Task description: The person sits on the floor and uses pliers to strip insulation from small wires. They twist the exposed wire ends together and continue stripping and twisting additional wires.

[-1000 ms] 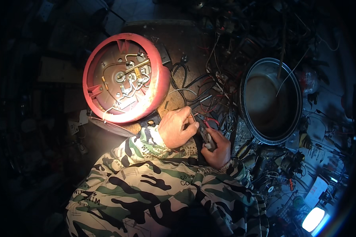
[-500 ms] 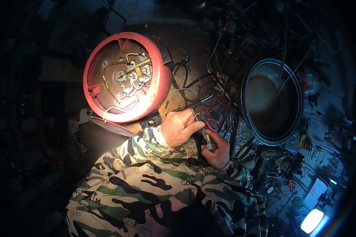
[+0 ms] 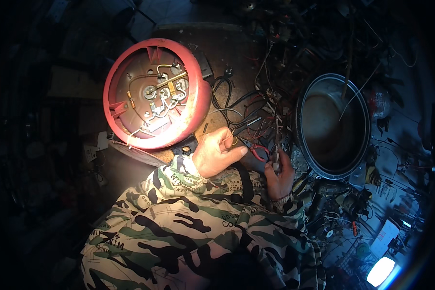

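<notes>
A slender tool [image 3: 277, 140] is gripped by the right hand [image 3: 280, 176], near the metal pot [image 3: 322, 113]. The left hand [image 3: 218, 153] is curled beside a thin yellowish wire [image 3: 235, 141]; whether it is pinched cannot be told. Red-handled pliers [image 3: 257, 146] are seen between the hands.

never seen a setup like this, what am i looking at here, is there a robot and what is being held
No robot: these are a person's bare hands, seen from above by a wide camera worn on the head, so straight edges look bent. The right hand grips a slender tool, its type unclear. The left hand is curled; whether it holds anything is hard to tell. On the work surface lie an open red round appliance housing, tangled cables and red-handled pliers. A metal pot stands at right.
</notes>
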{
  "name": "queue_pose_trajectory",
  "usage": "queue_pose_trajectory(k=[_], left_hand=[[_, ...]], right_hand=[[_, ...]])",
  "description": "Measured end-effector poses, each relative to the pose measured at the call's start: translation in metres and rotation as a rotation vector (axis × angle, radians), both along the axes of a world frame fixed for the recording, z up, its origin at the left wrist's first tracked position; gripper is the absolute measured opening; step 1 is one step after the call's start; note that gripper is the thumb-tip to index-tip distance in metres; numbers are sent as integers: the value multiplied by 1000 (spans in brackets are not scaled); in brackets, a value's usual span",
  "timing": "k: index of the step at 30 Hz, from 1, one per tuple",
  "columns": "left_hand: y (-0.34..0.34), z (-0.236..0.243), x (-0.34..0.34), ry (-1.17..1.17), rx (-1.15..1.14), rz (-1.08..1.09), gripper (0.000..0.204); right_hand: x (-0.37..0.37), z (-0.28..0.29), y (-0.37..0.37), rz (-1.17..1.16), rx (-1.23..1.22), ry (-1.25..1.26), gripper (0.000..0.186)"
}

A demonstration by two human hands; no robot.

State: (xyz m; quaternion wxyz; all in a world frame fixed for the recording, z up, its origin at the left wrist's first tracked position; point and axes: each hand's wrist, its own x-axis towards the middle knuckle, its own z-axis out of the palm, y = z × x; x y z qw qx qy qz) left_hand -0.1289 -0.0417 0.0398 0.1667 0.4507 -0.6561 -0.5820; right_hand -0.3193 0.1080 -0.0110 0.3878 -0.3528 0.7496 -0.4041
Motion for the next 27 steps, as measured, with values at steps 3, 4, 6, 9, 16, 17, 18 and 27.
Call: queue_pose_trajectory(k=[3,4,6,9,16,17,18,27], left_hand=[[-5,-1,6,251,532,66,25],[-4,-4,7,363,638,99,24],[-4,-6,8,449,709,112,24],[-7,-2,8,367,605,40,30],[8,-16,-1,560,523,156,29],[9,-18,-1,608,598,192,28],[9,-16,-1,631,639,237,26],[3,-4,3,345,406,149,28]], right_hand=[[-3,-24,-8,82,207,407,62],[-2,-39,-6,92,255,517,62],[-3,-50,-6,127,258,726,58],[-4,-36,-20,149,52,740,50],[30,62,-78,157,-467,134,35],[35,62,-80,130,-447,106,35],[40,60,-81,106,-425,78,34],[43,40,-73,47,-232,-381,26]])
